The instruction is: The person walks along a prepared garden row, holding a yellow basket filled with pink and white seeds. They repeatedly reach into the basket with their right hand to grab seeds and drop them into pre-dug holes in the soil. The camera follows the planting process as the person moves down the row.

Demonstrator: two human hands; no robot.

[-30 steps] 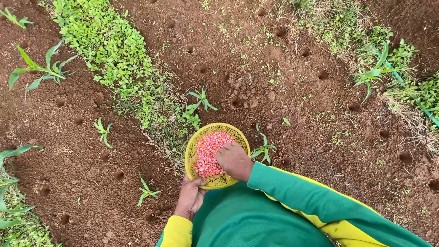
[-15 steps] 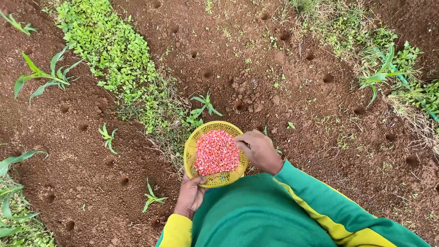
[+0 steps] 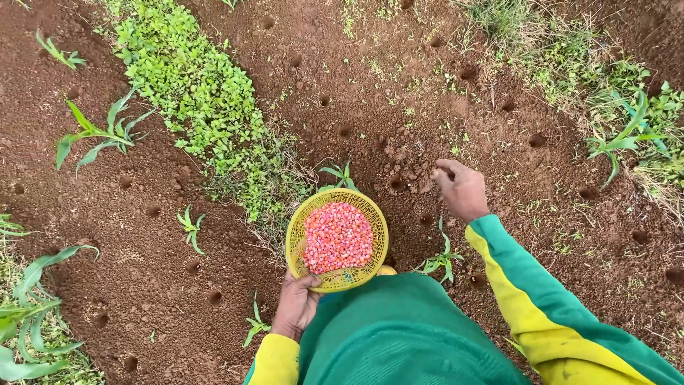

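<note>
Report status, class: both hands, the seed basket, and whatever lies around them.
Left hand grips yellow basket rim, pink seeds inside. Right hand closed, out over a soil hole, contents hidden. Seedling beside basket; nothing blocking.

Packages: none. Labels: none. Signs: none. Screens: none. Nothing printed, wrapped or displayed shows anywhere in the field view.

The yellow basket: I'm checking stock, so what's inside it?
The yellow basket holds a heap of pink-red seeds. The left hand grips its rim; its floor is covered.
</note>
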